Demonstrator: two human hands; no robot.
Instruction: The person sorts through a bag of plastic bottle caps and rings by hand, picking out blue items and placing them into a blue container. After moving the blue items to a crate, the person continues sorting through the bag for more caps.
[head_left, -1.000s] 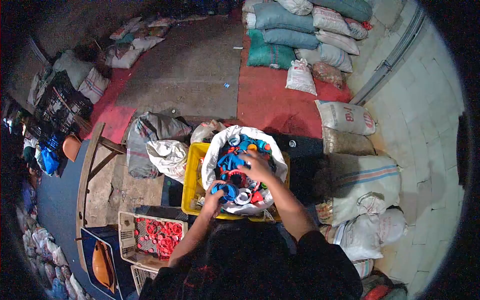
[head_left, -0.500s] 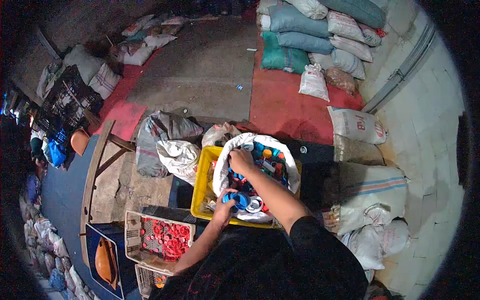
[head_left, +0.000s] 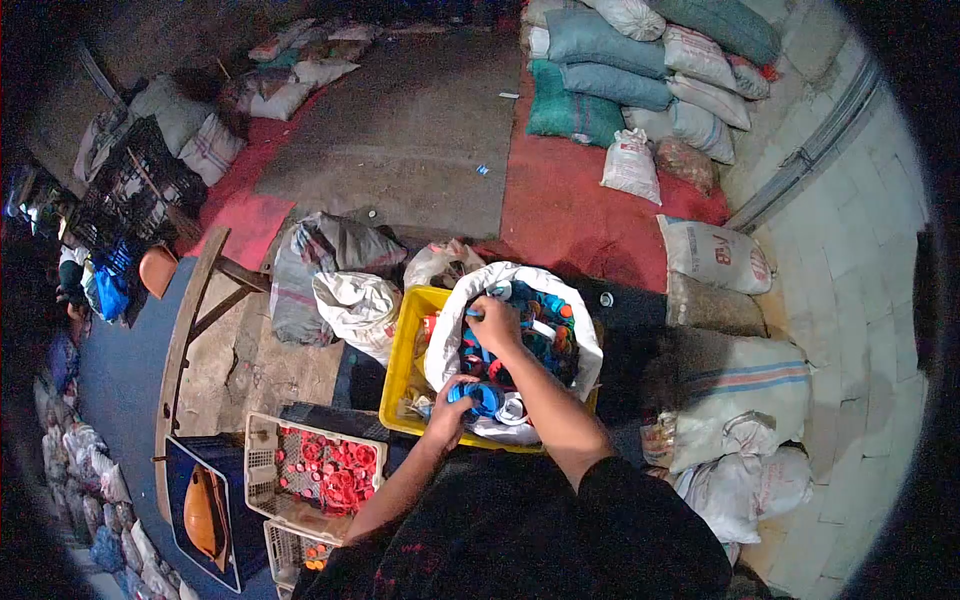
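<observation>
A white sack (head_left: 590, 345) stands open in a yellow crate (head_left: 398, 375), filled with mixed caps and lids, many blue, some red and orange. My left hand (head_left: 447, 412) is closed around several blue lids (head_left: 482, 399) at the sack's near left rim. Inside the sack's upper left part, my right hand (head_left: 494, 325) has its fingers pinched on a small blue cap (head_left: 474, 313). A white ring-shaped lid (head_left: 512, 408) lies right beside the blue lids.
A beige crate of red caps (head_left: 262, 480) stands at the lower left, with another crate (head_left: 283, 550) of orange caps below it. White and grey sacks (head_left: 355, 310) stand left of the yellow crate. Filled sacks (head_left: 740, 390) lie along the right wall. A wooden frame (head_left: 190, 350) is at left.
My right hand has moved slightly right within the sack, and a small blue cap now shows at its fingertips. My left hand still holds the blue lids.
</observation>
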